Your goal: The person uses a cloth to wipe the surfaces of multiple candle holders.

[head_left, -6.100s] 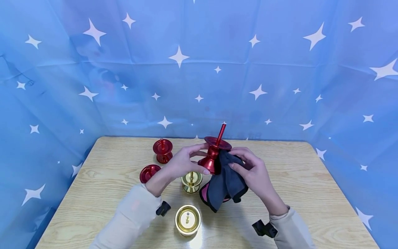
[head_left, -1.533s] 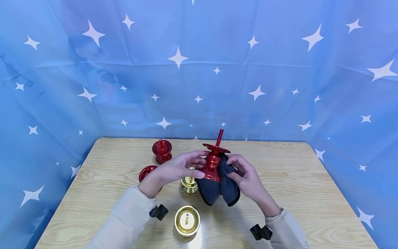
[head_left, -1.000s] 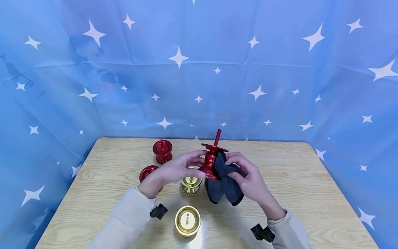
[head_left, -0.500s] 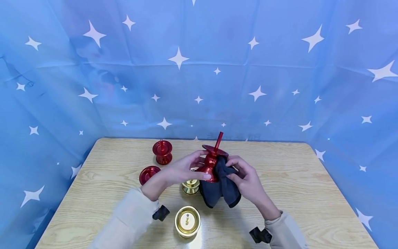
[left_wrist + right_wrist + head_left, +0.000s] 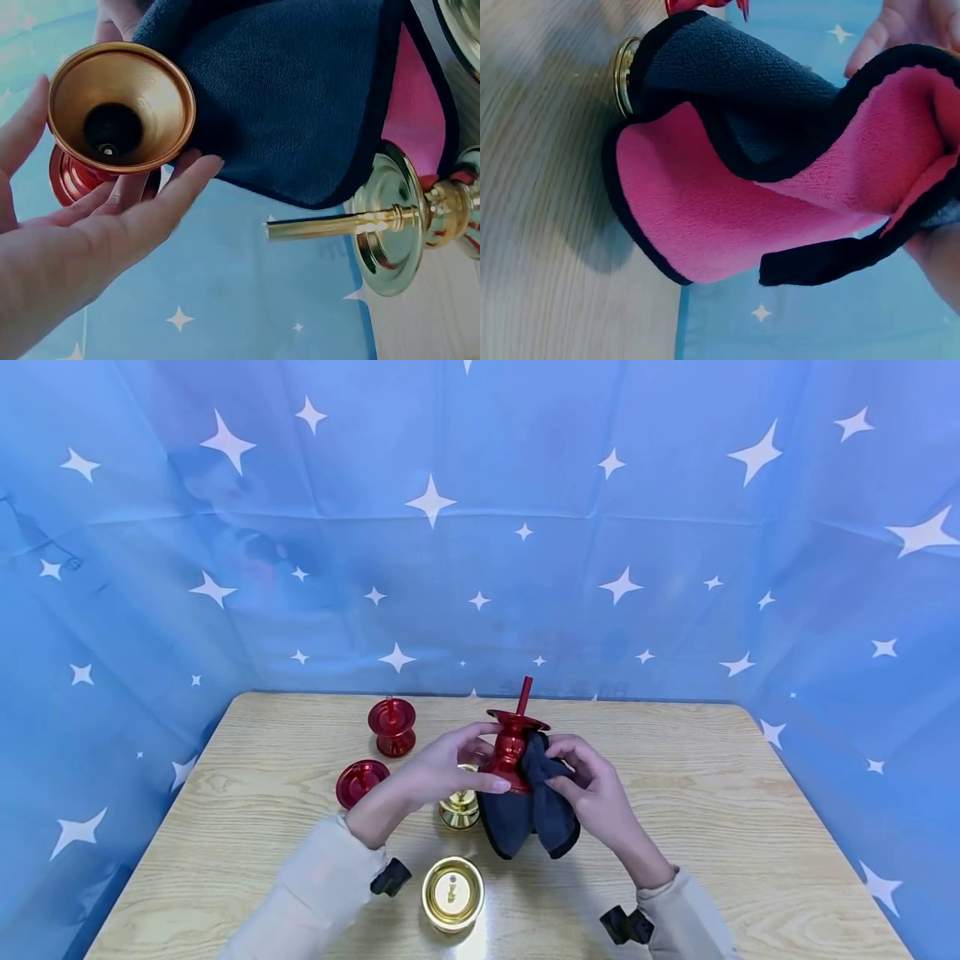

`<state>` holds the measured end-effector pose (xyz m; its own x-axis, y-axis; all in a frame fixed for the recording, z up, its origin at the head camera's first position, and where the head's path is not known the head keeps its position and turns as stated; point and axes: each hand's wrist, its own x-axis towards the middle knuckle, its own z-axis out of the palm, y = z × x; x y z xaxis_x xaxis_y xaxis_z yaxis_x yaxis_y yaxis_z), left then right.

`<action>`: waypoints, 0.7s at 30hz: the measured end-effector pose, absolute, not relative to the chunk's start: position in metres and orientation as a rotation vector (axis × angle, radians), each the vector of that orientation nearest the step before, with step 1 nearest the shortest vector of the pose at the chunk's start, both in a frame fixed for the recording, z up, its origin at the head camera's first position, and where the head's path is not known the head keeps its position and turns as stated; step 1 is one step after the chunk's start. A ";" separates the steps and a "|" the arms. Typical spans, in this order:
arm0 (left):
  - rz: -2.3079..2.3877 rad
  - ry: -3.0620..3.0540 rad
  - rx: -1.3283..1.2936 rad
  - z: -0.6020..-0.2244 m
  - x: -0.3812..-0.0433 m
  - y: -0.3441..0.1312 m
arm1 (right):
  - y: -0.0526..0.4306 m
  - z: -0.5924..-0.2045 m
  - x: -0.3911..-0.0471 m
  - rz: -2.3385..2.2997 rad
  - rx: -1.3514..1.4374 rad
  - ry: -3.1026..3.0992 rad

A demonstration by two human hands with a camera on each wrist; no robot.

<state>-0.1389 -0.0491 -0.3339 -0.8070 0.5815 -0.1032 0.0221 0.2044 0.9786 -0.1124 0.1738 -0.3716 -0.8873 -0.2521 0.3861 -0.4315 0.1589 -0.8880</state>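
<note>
My left hand holds a red metal candle holder above the table, fingers and thumb around its lower body. It leans slightly, its thin rod pointing up. The left wrist view looks into its hollow, gold-coloured base. In my right hand is a dark grey cloth, pinched between thumb and fingers and pressed against the holder's right side. Its ends hang loose. From the right wrist the cloth's pink side and black edging show; the fingertips there are mostly hidden.
Two red candle holders, one farther back and one nearer, stand on the left of the wooden table. A gold candle holder stands below the hands, partly covered; another gold one is nearer the front. A blue star-patterned curtain hangs behind.
Since the oldest frame, the held candle holder has come lower, slightly left and more upright. The cloth has shifted and its folds hang differently. Both hands keep their holds; the standing candle holders have not moved.
</note>
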 end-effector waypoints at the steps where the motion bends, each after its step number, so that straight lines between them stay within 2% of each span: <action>1: 1.650 2.017 0.548 -0.334 -0.139 -0.049 | 0.174 -0.371 -0.112 1.822 0.667 -2.282; 12: 1.596 2.149 0.582 -0.332 -0.140 -0.046 | 0.158 -0.343 -0.104 1.529 0.912 -2.232; 21: 1.717 1.804 0.628 -0.332 -0.143 -0.061 | 0.172 -0.362 -0.110 1.768 0.783 -2.240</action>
